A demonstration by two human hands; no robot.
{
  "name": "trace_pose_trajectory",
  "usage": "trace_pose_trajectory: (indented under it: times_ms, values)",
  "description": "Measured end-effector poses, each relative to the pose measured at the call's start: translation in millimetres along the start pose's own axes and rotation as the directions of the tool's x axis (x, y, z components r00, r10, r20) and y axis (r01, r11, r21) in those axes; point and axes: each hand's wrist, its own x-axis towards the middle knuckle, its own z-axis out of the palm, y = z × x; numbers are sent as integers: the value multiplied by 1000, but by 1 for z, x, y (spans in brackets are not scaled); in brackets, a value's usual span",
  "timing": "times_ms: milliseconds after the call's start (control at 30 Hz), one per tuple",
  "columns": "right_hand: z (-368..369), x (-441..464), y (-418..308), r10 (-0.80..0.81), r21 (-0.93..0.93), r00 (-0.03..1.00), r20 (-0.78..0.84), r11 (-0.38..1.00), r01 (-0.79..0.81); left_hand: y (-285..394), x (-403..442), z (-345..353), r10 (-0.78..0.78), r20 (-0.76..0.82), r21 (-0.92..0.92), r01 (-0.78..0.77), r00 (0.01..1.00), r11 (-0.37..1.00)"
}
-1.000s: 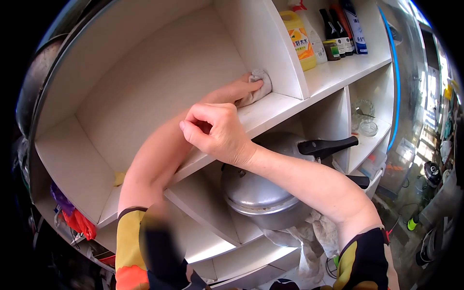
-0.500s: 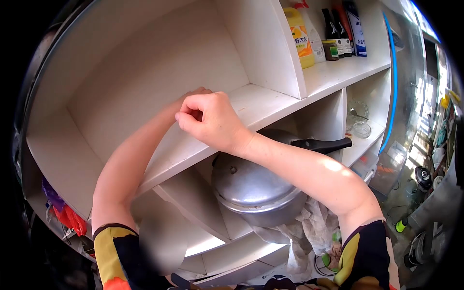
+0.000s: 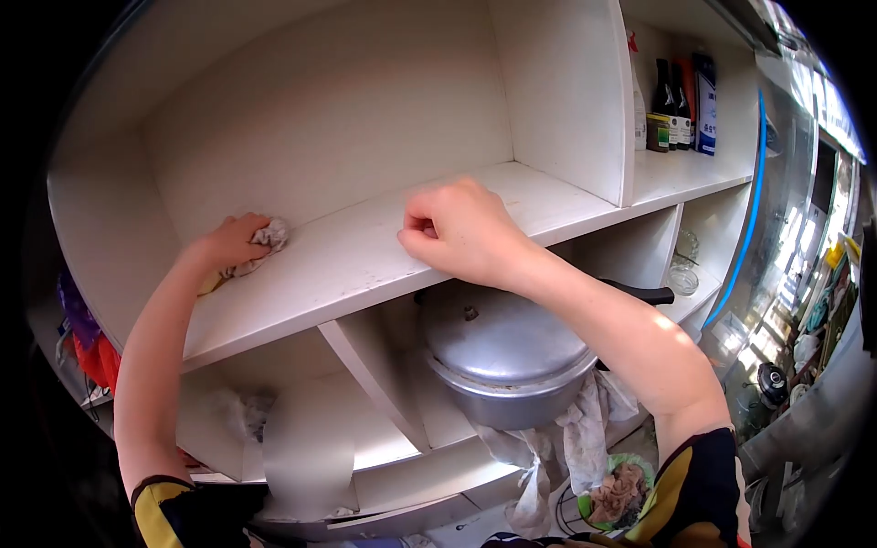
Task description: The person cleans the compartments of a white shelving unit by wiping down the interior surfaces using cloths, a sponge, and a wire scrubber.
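My left hand (image 3: 230, 243) is closed on a crumpled whitish rag (image 3: 271, 235), pressed to the white shelf board (image 3: 356, 242) near the compartment's left back corner. A yellowish edge of cloth shows below that hand. My right hand (image 3: 470, 233) makes a loose fist in front of the board, right of the middle. Nothing sticks out of its curled fingers, and its palm side faces away. Dark specks mark the board near its front edge. Under my right forearm, a silver pressure cooker (image 3: 512, 342) with a black handle (image 3: 639, 292) sits in the lower compartment.
Dark bottles (image 3: 671, 105), a small jar (image 3: 658, 132) and a blue-white can (image 3: 704, 105) occupy the upper right compartment. Glass dishes (image 3: 682, 277) stand below them. Pale cloths (image 3: 589, 425) hang under the cooker, beside a green-rimmed bin (image 3: 621, 493). An upright divider (image 3: 562, 96) bounds the compartment on the right.
My left hand has moved left and down from behind my right hand, bringing the rag into view. My right hand has shifted right and slightly down, still curled. The view has shifted too.
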Motion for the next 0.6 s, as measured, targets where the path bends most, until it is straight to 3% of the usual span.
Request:
trace_pose_trajectory:
  times_ms: [100,233,300,367,500,600]
  values:
    - [3,-3,-5,-74,-61,997,-20,996,72,-48,-37,6,-348,25,109,344,937,933]
    - [1,-6,-2,-96,35,994,-53,995,98,-49,-57,-4,-443,97,44,441,891,897]
    - [-3,-3,1,88,455,951,-297,888,60,-50,-59,0,-320,97,-199,333,943,922]
    - [-9,-2,5,153,557,944,-292,830,38,-45,-59,3,-307,43,-211,309,951,927]
    - [-8,-2,2,235,695,910,-342,715,77,23,-76,-10,-201,9,-454,183,980,872]
    - [-7,-2,3,228,715,897,-379,688,127,88,-72,-18,-11,-29,-492,-5,1000,871]
